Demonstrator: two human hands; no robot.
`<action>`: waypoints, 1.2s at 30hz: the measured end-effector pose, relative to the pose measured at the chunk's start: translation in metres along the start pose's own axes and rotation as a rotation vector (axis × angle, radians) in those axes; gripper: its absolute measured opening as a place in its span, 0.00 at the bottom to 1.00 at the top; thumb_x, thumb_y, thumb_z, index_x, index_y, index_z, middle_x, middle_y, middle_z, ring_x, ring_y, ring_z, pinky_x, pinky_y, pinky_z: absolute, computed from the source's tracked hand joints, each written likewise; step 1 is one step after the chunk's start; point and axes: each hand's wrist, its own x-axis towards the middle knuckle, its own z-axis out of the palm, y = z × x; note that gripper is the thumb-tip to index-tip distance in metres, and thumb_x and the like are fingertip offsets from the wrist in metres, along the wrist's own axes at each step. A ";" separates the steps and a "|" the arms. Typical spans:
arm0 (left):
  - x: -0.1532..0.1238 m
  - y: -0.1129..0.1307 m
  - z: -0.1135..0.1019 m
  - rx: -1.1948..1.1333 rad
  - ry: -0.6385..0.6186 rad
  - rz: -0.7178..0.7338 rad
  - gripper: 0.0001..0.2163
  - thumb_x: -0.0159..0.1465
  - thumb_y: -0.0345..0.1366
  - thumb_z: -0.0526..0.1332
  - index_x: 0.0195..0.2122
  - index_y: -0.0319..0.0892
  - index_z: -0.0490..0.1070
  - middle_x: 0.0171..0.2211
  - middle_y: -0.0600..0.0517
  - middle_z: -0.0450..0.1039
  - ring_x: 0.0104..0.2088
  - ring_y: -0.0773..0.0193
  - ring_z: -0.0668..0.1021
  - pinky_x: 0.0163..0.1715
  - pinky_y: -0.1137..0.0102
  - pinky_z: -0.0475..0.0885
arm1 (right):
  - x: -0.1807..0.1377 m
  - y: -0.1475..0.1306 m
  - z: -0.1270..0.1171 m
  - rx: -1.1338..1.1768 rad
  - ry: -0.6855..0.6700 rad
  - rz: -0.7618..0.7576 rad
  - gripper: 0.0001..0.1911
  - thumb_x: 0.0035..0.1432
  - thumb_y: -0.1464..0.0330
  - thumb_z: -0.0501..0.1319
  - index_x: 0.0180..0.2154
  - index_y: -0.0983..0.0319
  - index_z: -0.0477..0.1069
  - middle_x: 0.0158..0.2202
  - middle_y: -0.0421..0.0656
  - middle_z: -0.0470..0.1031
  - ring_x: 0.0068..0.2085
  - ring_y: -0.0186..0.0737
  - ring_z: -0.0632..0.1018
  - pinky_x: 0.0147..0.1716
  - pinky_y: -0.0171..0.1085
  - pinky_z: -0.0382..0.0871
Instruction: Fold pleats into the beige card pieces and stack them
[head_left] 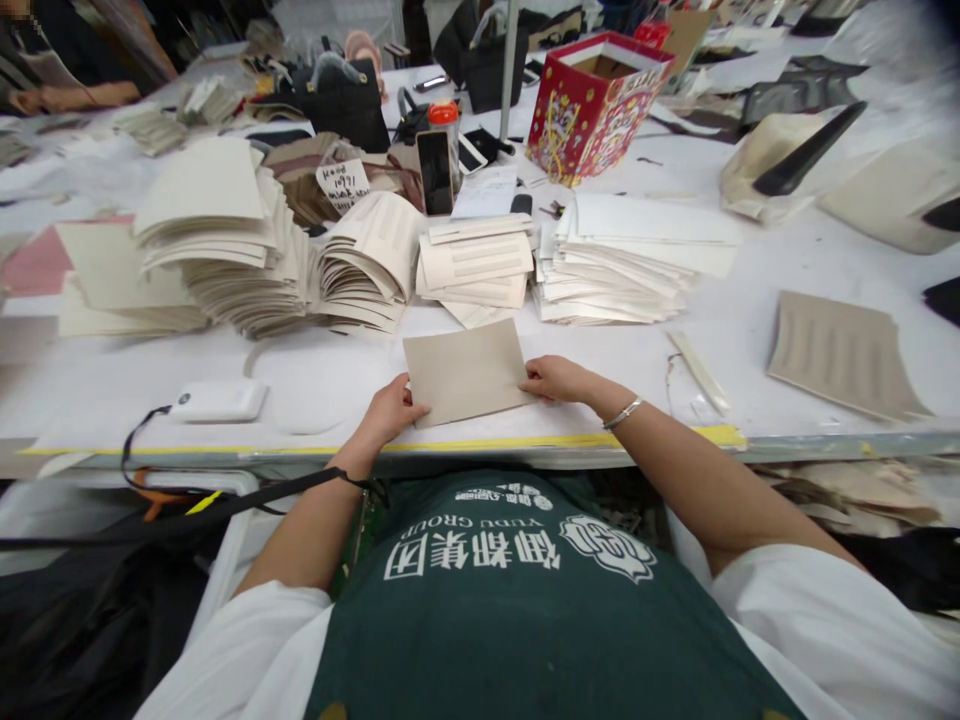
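A flat beige-grey rectangular sheet point(466, 375) is held between my two hands, just above or on the table near its front edge. My left hand point(391, 408) pinches the sheet's lower left corner, thumb on top. At the right edge, my right hand point(556, 380) grips it with curled fingers. Beyond the sheet stand a small stack of cream pieces with raised strips point(474, 262), a curved stack of similar pieces point(373, 250) and a stack of white sheets point(615, 265). A taller stack of cream sheets point(217, 230) leans farther left.
A white power bank point(219, 401) with a black cable lies at the left. A narrow pale strip point(699, 372) and a ribbed beige panel point(840, 355) lie to the right. Farther back are a propped phone point(435, 172) and a red patterned box point(592, 110). Another person's hand point(82, 96) shows at the far left.
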 end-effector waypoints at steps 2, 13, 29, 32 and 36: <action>0.001 -0.001 -0.001 -0.064 -0.014 -0.006 0.24 0.46 0.36 0.64 0.46 0.39 0.64 0.24 0.55 0.73 0.26 0.63 0.75 0.26 0.71 0.68 | 0.000 0.000 0.000 0.008 -0.002 -0.001 0.11 0.56 0.65 0.53 0.29 0.64 0.70 0.21 0.42 0.74 0.24 0.35 0.72 0.24 0.31 0.57; 0.004 0.002 -0.004 -0.238 -0.132 -0.043 0.28 0.45 0.34 0.65 0.48 0.38 0.61 0.21 0.57 0.70 0.23 0.64 0.74 0.23 0.72 0.68 | 0.002 0.003 0.002 0.033 -0.009 0.010 0.11 0.55 0.65 0.53 0.30 0.64 0.70 0.21 0.42 0.74 0.24 0.34 0.72 0.24 0.31 0.57; -0.023 0.003 0.016 0.758 0.117 0.757 0.22 0.62 0.26 0.48 0.56 0.49 0.60 0.53 0.46 0.64 0.53 0.55 0.65 0.49 0.61 0.61 | 0.002 0.004 -0.003 0.019 0.001 -0.014 0.10 0.54 0.65 0.54 0.31 0.65 0.71 0.23 0.43 0.75 0.25 0.35 0.72 0.25 0.31 0.56; -0.015 0.002 0.019 0.803 -0.060 0.843 0.20 0.62 0.26 0.48 0.55 0.46 0.63 0.49 0.45 0.68 0.49 0.56 0.68 0.45 0.63 0.65 | 0.001 0.004 -0.004 0.019 0.011 -0.022 0.11 0.53 0.66 0.54 0.32 0.65 0.71 0.24 0.44 0.75 0.26 0.35 0.73 0.24 0.31 0.56; -0.009 0.004 0.012 0.789 -0.180 0.871 0.19 0.62 0.27 0.48 0.54 0.43 0.63 0.48 0.43 0.68 0.47 0.57 0.69 0.45 0.62 0.66 | 0.000 0.005 -0.004 0.036 0.021 -0.036 0.11 0.54 0.66 0.54 0.32 0.65 0.71 0.24 0.44 0.76 0.27 0.36 0.73 0.25 0.31 0.57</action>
